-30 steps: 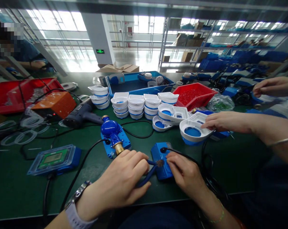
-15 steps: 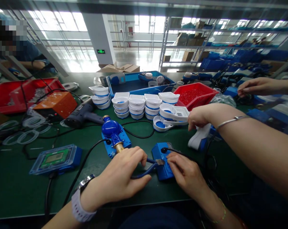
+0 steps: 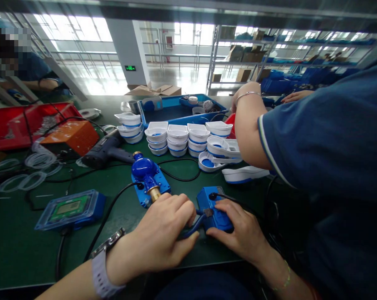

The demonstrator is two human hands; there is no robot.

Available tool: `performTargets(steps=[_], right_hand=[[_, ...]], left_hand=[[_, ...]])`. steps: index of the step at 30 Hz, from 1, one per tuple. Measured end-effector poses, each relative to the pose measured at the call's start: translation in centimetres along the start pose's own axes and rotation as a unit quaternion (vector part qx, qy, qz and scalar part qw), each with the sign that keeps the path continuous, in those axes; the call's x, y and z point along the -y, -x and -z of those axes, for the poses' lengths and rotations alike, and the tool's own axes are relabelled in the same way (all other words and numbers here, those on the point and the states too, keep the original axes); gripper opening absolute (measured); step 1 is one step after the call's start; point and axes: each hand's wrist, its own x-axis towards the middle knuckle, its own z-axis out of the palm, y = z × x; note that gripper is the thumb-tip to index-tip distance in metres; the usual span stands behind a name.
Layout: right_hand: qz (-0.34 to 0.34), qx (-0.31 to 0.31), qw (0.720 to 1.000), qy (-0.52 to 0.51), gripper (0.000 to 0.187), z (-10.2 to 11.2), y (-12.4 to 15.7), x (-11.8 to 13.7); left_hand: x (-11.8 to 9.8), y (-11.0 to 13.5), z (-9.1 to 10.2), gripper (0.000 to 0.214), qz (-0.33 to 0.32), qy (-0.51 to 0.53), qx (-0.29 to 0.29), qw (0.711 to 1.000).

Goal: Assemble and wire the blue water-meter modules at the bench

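My left hand (image 3: 162,235) is closed round the handles of blue pliers (image 3: 194,223), whose jaws meet a small blue box (image 3: 212,208) with a black cable entering its top. My right hand (image 3: 238,229) grips that blue box from the right, fingers curled over it. Just behind my left hand sits a blue water meter body (image 3: 147,175) with a brass fitting on a blue base. All of this rests on a green table (image 3: 19,241).
A co-worker's arm (image 3: 249,125) and blue sleeve (image 3: 329,137) lean in from the right, hiding the red bin. Stacks of white-and-blue housings (image 3: 177,137) stand mid-table before a blue tray (image 3: 176,110). A heat gun (image 3: 105,150), orange box (image 3: 71,135), red tray (image 3: 7,123) and clear-lidded module (image 3: 71,208) lie left.
The co-worker has leaned across from the right, the arm now reaching toward the back and covering the red bin. My right hand shifted from touching the blue box to gripping it.
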Motion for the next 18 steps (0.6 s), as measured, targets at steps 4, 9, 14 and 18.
performTargets(steps=[4, 9, 14, 18], right_hand=[[-0.002, 0.001, 1.0, 0.006, 0.044, 0.0, 0.0, -0.1], [-0.012, 0.0, 1.0, 0.02, 0.051, 0.1, 0.2, -0.1], [-0.01, -0.005, 1.0, 0.021, 0.046, 0.3, 0.2, 0.0], [-0.011, -0.007, 1.0, 0.018, 0.047, 0.3, 0.2, 0.0]], left_hand=[[-1.5, 0.1, 0.4, 0.002, -0.048, -0.112, 0.011, 0.992], [-0.5, 1.0, 1.6, 0.004, -0.022, -0.135, 0.004, 0.991], [1.5, 3.1, 0.8, 0.009, 0.053, -0.038, -0.037, 0.997], [1.2, 3.6, -1.0, 0.017, 0.056, 0.043, -0.082, 0.994]])
